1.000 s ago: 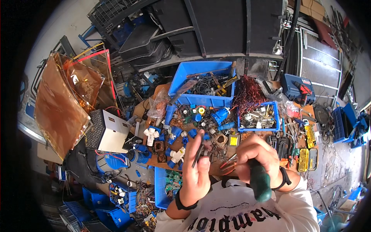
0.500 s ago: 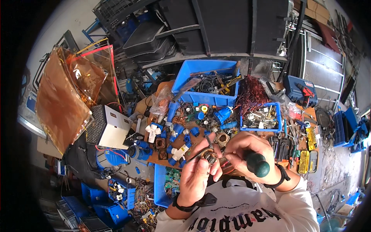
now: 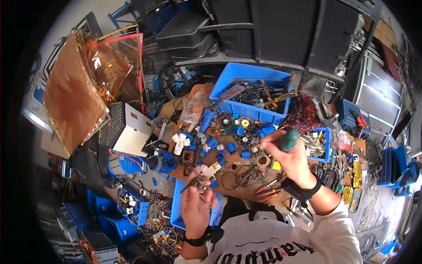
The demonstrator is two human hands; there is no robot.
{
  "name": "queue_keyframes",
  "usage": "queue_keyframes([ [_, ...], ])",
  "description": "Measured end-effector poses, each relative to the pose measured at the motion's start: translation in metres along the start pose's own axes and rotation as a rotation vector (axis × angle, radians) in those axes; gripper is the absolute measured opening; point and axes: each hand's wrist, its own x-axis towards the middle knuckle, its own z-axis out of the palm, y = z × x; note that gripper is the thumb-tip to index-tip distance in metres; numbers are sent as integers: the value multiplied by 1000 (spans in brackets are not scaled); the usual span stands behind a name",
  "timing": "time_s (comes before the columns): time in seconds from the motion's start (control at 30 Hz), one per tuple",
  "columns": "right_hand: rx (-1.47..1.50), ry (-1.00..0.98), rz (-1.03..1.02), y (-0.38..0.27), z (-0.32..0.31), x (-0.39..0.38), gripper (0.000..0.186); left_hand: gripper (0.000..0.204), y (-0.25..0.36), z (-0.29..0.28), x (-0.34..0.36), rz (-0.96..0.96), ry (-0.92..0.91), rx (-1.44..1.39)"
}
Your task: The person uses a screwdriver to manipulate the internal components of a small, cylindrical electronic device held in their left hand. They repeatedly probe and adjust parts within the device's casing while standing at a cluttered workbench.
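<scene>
My left hand is above the near edge of the workbench, beside a blue bin. Its fingers are closed around a small round motor part with copper-coloured windings, slightly blurred. Farther off and to the right, my right hand grips a screwdriver-like tool by its green bulbous handle; the shaft is hidden. That hand is over the bench, close to a square brown coil piece and in front of a blue tray of metal parts.
A large blue bin with cables and tools stands at the back. White plastic fittings, blue caps and wires litter the bench. Red-handled pliers lie near the front edge. Clamps and hand tools crowd the right; a white box stands left.
My hands have come apart. The left, with the motor part, moved left and nearer to me; the right, with the green-handled tool, moved away over the bench. The view shifted somewhat.
</scene>
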Motion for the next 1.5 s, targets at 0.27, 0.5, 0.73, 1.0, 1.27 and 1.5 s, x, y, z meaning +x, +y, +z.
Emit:
queue_keyframes([
  [0.27, -52, -114, 151, 103, 84, 117, 7, 51, 26, -140, 29, -15, 470, -3],
  [0.5, -342, -148, 306, 183, 185, 237, 10, 55, 41, -232, 93, -114, 602, -3],
  [0.73, -681, -254, 356, 253, 263, 336, 19, 27, 38, -322, 142, -292, 706, 451],
  [1.0, -831, -365, 435, 338, 295, 393, 19, 23, 15, -389, 148, -393, 821, 691],
  [1.27, -845, -340, 502, 370, 306, 398, 20, 26, 9, -413, 149, -490, 748, 903],
  [1.5, -691, -350, 365, 354, 294, 388, 22, 32, 16, -397, 170, -401, 660, 1049],
])
